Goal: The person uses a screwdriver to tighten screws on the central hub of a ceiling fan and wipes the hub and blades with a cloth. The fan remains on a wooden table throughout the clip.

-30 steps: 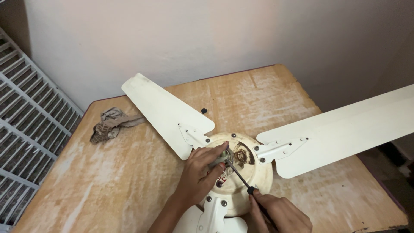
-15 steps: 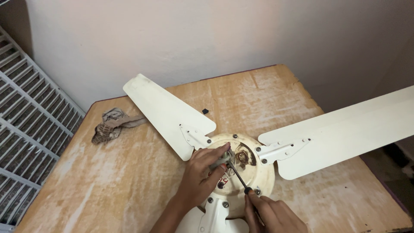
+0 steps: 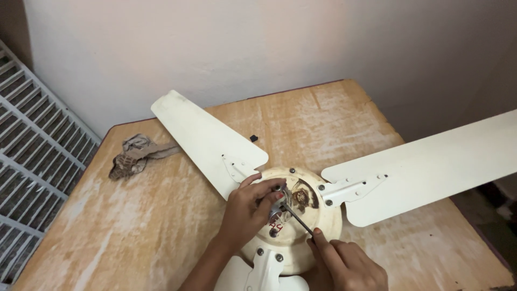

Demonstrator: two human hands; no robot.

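Observation:
A cream ceiling fan lies on a worn wooden table (image 3: 177,226), its round motor housing (image 3: 318,226) facing up. My left hand (image 3: 245,213) rests on the housing and pinches a small metal part (image 3: 277,207) at its centre. My right hand (image 3: 347,264) grips a screwdriver (image 3: 296,218) whose thin shaft slants up-left, its tip at that metal part. One blade (image 3: 207,140) reaches to the back left, another blade (image 3: 431,164) runs out past the table's right edge. A third blade's bracket (image 3: 264,272) shows at the bottom edge.
A crumpled brown rag (image 3: 134,156) lies on the table at the left. A small black piece (image 3: 253,138) sits behind the left blade. A white slatted grille (image 3: 32,178) leans at the far left. A pale wall (image 3: 269,48) stands behind the table.
My right hand and the screwdriver have shifted slightly. My left hand stays on the centre of the housing. The view has drifted a little.

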